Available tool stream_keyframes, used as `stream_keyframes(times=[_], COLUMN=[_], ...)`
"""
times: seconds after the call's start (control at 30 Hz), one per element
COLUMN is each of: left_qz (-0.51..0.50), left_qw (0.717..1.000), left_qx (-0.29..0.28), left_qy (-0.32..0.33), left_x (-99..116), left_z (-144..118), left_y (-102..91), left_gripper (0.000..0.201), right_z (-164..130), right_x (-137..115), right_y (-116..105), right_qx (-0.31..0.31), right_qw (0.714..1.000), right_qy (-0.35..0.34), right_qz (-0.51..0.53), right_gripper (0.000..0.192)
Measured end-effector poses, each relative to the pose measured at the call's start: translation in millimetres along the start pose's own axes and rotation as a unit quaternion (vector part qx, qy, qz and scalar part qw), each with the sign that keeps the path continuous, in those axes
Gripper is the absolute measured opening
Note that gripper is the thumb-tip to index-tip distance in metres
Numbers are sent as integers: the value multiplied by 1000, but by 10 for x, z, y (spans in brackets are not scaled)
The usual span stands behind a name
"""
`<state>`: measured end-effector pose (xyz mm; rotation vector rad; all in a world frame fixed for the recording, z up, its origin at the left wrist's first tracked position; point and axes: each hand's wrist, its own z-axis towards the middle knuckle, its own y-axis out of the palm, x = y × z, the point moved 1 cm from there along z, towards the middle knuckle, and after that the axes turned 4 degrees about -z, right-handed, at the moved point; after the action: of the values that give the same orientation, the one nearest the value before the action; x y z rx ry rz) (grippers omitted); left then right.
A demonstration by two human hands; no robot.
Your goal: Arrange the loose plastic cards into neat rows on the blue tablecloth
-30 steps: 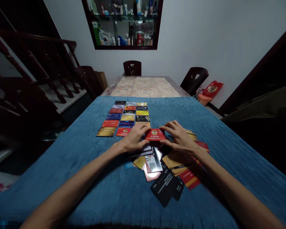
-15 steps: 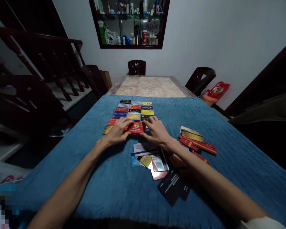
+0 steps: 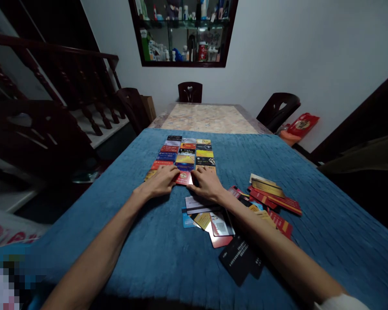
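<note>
A red card (image 3: 183,178) lies at the near end of the middle column of cards, low against the cloth. My left hand (image 3: 161,181) grips its left edge with curled thumb and fingers. At its right edge, the thumb and fingers of my right hand (image 3: 206,183) close on it too. Beyond both hands, overlapping cards form three columns, with a yellow card (image 3: 204,153) on the right and a black card (image 3: 174,138) at the far left. Parts of the nearest cards are hidden under my hands.
Loose cards lie in a messy pile under and beside my right forearm, among them a black card (image 3: 234,260) and a white card (image 3: 200,204). Red and gold cards (image 3: 267,188) sit farther right. A blue cloth (image 3: 116,241) covers the near table; chairs (image 3: 190,92) surround it.
The red card, raised and tilted between my hands before, now lies lower, flatter against the column. The whole view has shifted slightly, so everything appears farther right.
</note>
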<state>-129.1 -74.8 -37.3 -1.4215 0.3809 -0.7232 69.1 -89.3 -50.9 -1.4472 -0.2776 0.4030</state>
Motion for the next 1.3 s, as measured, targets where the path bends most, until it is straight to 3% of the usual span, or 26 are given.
stream_keyframes(times=[0.33,0.73,1.3], left_qz=[29,47,63], left_qw=[999,999,997], left_qx=[-9,-21,-31], left_qy=[10,17,19], left_x=[-2,95,78], left_z=[-2,-31,-7], left_y=[61,-22,11], left_gripper=[22,21,20], right_z=[5,6,0], right_x=[6,-8,-7], right_y=[36,38,47], right_qx=[-8,-12,20], right_qw=[1000,1000,1000], right_qy=[-2,-2,-23], right_qz=[8,1,-3], right_gripper=[49,41,34])
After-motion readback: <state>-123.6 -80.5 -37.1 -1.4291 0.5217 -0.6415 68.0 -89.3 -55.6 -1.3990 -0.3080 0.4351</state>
